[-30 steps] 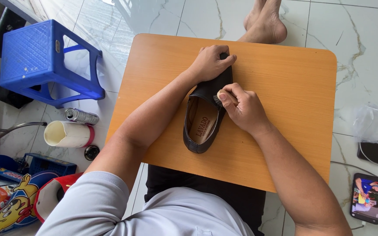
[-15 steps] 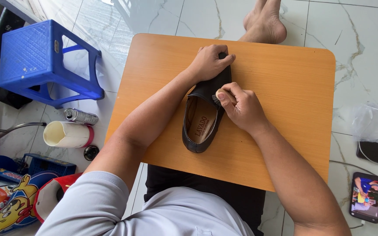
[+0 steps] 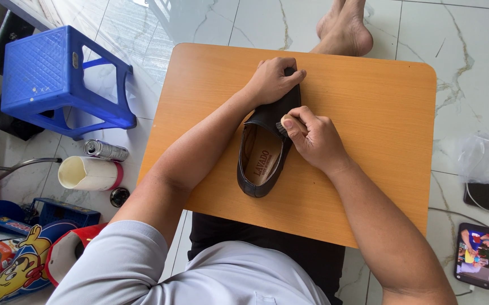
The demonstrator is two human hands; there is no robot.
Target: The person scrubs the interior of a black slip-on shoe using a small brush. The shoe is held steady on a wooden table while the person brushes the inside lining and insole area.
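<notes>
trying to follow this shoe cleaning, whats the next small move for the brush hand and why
Probably a short brush stroke along the upper toward the toe. The right hand holds a small brush with its bristles against the black shoe near the opening, while the left hand pins the toe to the wooden table. The shoe looks steadied, so stroking seems the natural step.

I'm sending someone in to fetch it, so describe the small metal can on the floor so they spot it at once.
Start at the blue plastic stool on the tiled floor, left of the orange table. Just below the stool lies a silver metal can on its side. It lies directly above the larger cream cylinder with a pink end, and is the only shiny, slim, silver thing there.
</notes>
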